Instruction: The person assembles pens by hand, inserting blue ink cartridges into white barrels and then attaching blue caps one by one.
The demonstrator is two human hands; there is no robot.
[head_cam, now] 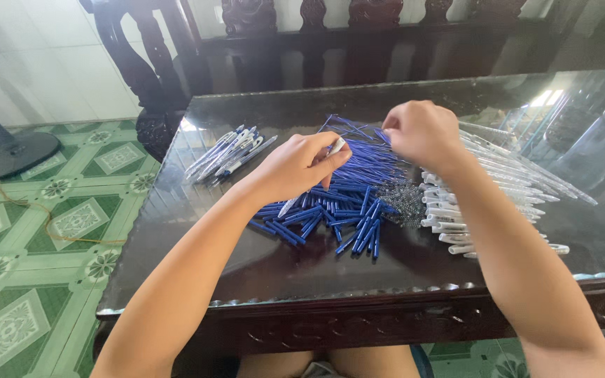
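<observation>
The left hand (301,164) held a white pen barrel (335,146) over blue pen parts (330,210) on the tabletop (281,266); the right hand (421,133) pinched thin blue refills (362,136).

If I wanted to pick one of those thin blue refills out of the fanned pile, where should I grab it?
Probably at its far end, coming from above. The blue refills fan out toward the back of the glass-topped table, so their tips lie apart there, while nearer they cross and overlap. The right hand is pinching at that spread end.
</observation>
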